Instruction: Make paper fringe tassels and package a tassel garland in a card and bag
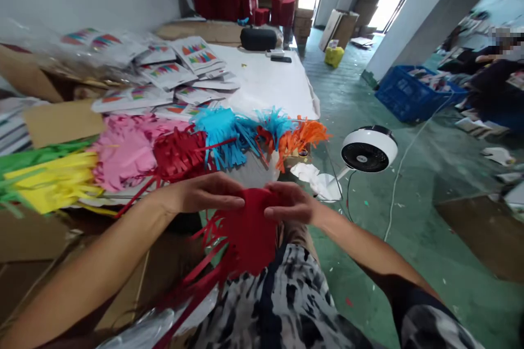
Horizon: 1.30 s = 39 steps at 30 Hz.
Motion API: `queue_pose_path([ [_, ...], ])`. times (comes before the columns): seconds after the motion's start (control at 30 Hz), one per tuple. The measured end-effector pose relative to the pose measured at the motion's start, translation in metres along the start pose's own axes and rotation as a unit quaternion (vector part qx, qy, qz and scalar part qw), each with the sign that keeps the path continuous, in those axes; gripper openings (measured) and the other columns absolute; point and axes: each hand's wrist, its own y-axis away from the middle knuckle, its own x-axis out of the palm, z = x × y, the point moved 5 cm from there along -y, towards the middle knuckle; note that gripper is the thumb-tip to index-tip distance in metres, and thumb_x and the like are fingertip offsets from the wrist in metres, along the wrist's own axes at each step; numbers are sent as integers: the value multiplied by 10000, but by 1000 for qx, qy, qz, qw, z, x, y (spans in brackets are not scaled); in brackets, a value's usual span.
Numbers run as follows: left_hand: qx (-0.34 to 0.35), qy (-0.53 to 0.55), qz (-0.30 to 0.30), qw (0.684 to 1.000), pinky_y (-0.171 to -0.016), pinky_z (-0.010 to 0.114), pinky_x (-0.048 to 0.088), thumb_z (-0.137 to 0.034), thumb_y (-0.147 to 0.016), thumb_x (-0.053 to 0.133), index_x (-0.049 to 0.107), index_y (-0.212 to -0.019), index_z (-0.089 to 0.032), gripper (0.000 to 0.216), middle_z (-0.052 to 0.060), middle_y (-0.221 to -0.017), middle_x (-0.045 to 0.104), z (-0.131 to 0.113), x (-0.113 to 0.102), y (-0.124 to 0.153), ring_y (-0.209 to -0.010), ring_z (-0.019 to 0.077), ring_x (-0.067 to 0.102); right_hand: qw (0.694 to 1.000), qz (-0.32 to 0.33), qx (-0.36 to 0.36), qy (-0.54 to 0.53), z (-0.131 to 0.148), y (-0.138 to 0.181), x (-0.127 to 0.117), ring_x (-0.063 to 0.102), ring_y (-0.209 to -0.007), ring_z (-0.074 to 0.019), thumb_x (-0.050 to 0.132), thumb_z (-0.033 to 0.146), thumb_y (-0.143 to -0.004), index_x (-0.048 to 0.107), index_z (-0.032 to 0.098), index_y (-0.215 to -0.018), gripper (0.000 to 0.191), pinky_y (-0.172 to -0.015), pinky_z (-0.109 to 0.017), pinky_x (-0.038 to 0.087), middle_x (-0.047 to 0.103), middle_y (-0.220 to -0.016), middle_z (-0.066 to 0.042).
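Note:
A piece of red fringed paper (254,234) hangs in front of my body, its cut strips trailing down to the left. My left hand (210,192) pinches its upper left edge between thumb and fingers. On the upper right edge, my right hand (289,203) grips it the same way. Just beyond my hands lie bunches of fringed paper: dark red (180,151), blue (221,133) and orange (303,136). Further left are pink (123,147), yellow (57,180) and green (12,166) ones.
Printed packets (164,73) are heaped on the white table (274,84), with a black cylindrical object (258,38) at its far end. A white fan (368,149) stands on the right. Beyond it are a blue crate (403,92) and a seated person (501,60).

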Motion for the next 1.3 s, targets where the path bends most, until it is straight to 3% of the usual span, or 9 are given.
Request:
queue_pose_path([
  [0.27, -1, 62, -85, 994, -753, 324, 565, -183, -688, 879, 778, -922, -77, 275, 60, -866, 767, 0, -73, -25, -784, 213, 718, 987, -69, 8, 142, 47, -44, -59, 585, -633, -95, 844, 413, -844, 712, 165, -986, 315, -583, -214, 462, 671, -785, 22],
  [0.47, 35, -115, -160, 980, -797, 292, 523, -156, -802, 746, 759, -923, -47, 163, 11, -793, 723, -40, -140, -58, -738, 115, 674, 906, -114, -12, 408, 104, -98, -135, 423, -516, -64, 761, 441, -868, 621, 171, -741, 330, -531, -226, 323, 520, -578, 79],
  [0.6, 75, -315, -288, 901, -774, 294, 520, -183, -823, 739, 747, -850, -116, 73, 15, -738, 717, -91, -156, -48, -728, 133, 626, 707, -229, -147, 652, 166, -93, -128, 537, -638, -132, 704, 343, -926, 680, 179, -818, 198, -633, -295, 403, 639, -680, 10],
  [0.73, 203, -554, -477, 652, -1064, 413, 458, -383, -1033, 548, 729, -1063, -172, 279, 57, -1068, 760, -119, -113, 6, -1036, 166, 623, 505, -238, -298, 774, 171, -56, -74, 697, -990, -228, 567, 243, -1007, 702, 205, -1104, 171, -834, -373, 505, 782, -1079, -99],
  [0.8, 199, -624, -457, 602, -1190, 501, 346, -348, -1078, 471, 725, -1127, -236, 282, 16, -1172, 767, -98, -80, 19, -1199, 194, 612, 457, -193, -365, 788, 141, -39, -52, 719, -1072, -232, 528, 191, -1012, 677, 199, -1159, 209, -912, -385, 524, 793, -1117, -91],
  [0.93, 201, -665, -361, 622, -1144, 472, 411, -192, -1067, 459, 754, -1039, -256, 302, 9, -1029, 811, -23, -30, 14, -1095, 202, 706, 471, -115, -367, 794, 53, -27, -44, 730, -1096, -245, 472, 148, -1034, 673, 123, -1174, 246, -862, -373, 547, 798, -1133, -126],
  [1.07, 92, -626, -339, 696, -1083, 545, 452, -266, -962, 682, 773, -1048, -227, 132, 77, -1076, 815, 37, -26, 11, -1120, 299, 716, 486, -94, -309, 812, -3, -26, -52, 732, -1083, -241, 516, 98, -1015, 708, 126, -1133, 226, -860, -365, 536, 795, -1174, -128],
  [1.17, 82, -588, -299, 747, -965, 479, 526, -458, -917, 749, 781, -1115, -223, 309, 79, -1140, 811, 42, -23, 22, -1106, 303, 726, 500, -85, -273, 818, -15, -23, -55, 726, -1126, -244, 540, 83, -1002, 721, 134, -1151, 240, -907, -371, 528, 786, -1219, -132],
  [1.3, 141, -526, -410, 732, -988, 447, 511, -419, -1027, 605, 783, -1142, -251, 270, 47, -1142, 816, 17, -13, 28, -1100, 250, 730, 519, -68, -224, 822, -20, -20, -58, 737, -1104, -255, 533, 70, -990, 724, 123, -1165, 265, -908, -387, 533, 793, -1197, -132],
])
